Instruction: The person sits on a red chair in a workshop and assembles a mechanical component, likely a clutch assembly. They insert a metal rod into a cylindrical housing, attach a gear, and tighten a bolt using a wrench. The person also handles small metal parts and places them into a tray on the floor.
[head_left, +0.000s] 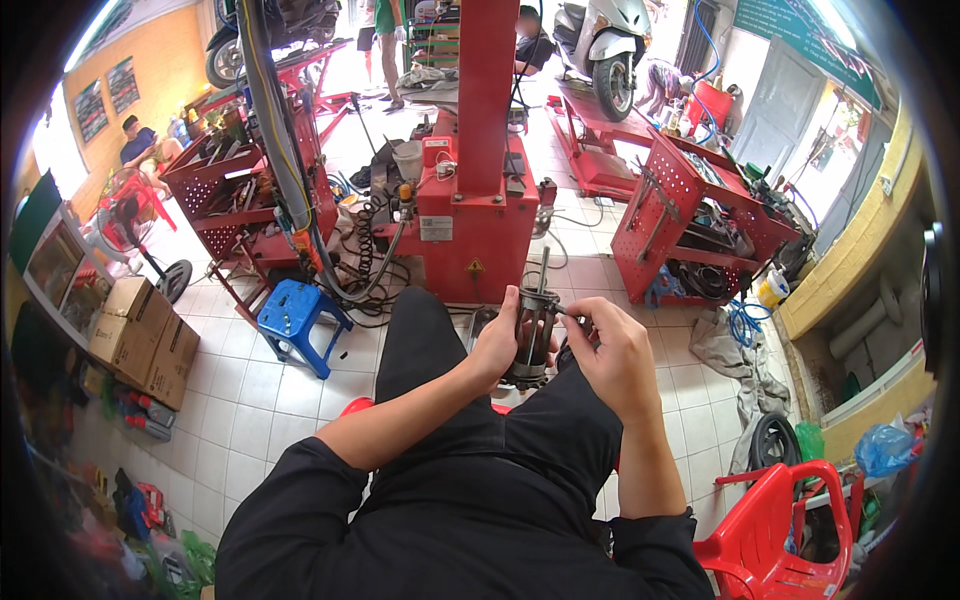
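Observation:
Between my knees, a dark metal cage-like assembly (pixel 534 345) stands nearly upright, with a thin rod (pixel 544 262) sticking up from its top. It has a ring near the top, upright bars and a round base. My left hand (pixel 497 350) is wrapped round its left side, thumb up along the ring. At the ring's right side my right hand (pixel 606 350) is closed in a pinch, thumb and forefinger together on a small dark piece. Its kind is too small to tell, and the other right fingers curl behind, partly hidden.
Ahead stands a red machine base (pixel 478 240) with a post and hoses. A blue stool (pixel 298 318) is at left, a red tool cart (pixel 690 215) at right, a red chair (pixel 770 530) at lower right. Cardboard boxes (pixel 140 335) stand far left. Motor scooters and people are farther back.

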